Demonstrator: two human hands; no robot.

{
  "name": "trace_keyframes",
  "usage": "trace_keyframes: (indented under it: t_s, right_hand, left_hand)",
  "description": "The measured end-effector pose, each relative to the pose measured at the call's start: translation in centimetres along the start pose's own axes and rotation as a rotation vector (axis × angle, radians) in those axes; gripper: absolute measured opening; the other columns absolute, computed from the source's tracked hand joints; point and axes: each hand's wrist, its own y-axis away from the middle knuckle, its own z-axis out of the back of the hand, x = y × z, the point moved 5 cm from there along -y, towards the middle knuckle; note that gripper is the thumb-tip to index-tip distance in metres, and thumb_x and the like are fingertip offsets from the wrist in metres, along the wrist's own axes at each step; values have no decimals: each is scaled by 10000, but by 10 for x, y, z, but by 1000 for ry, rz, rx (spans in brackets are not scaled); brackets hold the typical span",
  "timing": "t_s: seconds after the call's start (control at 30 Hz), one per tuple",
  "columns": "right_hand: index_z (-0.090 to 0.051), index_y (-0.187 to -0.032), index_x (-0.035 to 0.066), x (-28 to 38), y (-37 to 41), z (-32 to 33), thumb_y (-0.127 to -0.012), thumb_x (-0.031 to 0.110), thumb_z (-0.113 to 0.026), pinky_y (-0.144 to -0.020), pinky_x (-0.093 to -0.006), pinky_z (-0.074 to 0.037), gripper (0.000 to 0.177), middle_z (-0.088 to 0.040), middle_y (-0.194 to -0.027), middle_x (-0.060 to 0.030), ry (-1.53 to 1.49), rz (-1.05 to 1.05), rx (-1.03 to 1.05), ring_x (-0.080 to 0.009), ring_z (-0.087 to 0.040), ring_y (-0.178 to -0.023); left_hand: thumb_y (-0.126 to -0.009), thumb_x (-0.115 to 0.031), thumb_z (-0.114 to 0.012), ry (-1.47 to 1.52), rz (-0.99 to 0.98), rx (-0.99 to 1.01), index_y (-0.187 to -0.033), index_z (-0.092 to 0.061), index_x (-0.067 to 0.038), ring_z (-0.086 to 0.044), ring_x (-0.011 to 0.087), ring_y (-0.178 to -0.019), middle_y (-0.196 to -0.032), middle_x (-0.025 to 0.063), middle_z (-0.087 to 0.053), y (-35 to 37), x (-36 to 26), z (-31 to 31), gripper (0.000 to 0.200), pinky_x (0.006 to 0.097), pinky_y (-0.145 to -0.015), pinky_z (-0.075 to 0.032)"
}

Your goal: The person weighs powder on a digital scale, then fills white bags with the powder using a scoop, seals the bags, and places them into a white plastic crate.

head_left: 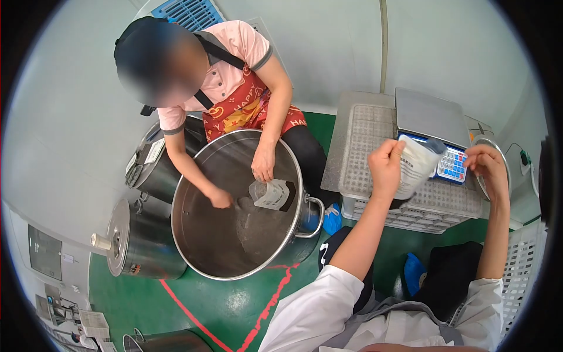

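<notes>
My left hand (385, 167) is closed on the edge of a white pouch (415, 164) with printed text, held up in front of a digital scale (431, 114). The pouch has a dark part at its upper right. To the right of the scale's keypad, my right hand (490, 170) is raised with bent fingers slightly apart, and I see nothing in it. A co-worker's hand (263, 164) holds a similar pouch (271, 195) over a large steel pot (180, 232). The co-worker's other hand (221, 198) is inside the pot, above grey contents.
The scale rests on an upturned-looking white plastic crate (375, 126). A round metal bowl (491, 144) stands behind my right hand. Lidded steel pots (149, 240) stand at the left, and red lines (190, 314) mark the green floor. A white perforated basket (524, 267) is at my right.
</notes>
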Motion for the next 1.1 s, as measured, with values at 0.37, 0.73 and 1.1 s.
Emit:
trace_keyframes:
  t_s: [0.37, 0.73, 1.1]
  right_hand:
    - [-638, -1095, 34, -95, -9, -20, -795, 30, -647, -794, -243, -447, 301, -656, -1014, -17, 25, 157, -55, -105, -578, -908]
    - [-660, -917, -4, -161, -9, -16, -899, 91, -581, -786, -250, -422, 125, -646, -881, -16, -423, 125, -110, -84, -551, -825]
    - [-649, -873, 19, -184, -6, -12, -912, 114, -580, -733, -232, -428, 124, -630, -830, -3, -499, 136, -210, -74, -547, -766]
  left_hand:
    - [-887, -129, -630, 378, 130, 176, -796, -637, 19, -509, 41, -636, -695, -9, -608, 6, 26, -24, 174, 199, -572, -414]
    - [-863, -118, -653, 637, 295, 311, -862, -655, 6, -577, 80, -688, -779, 19, -653, 32, 80, -56, 124, 227, -642, -459]
    - [-835, -128, -687, 547, 421, 397, -1002, -668, 28, -624, 144, -864, -962, 81, -681, 49, 113, -70, 229, 283, -793, -480]
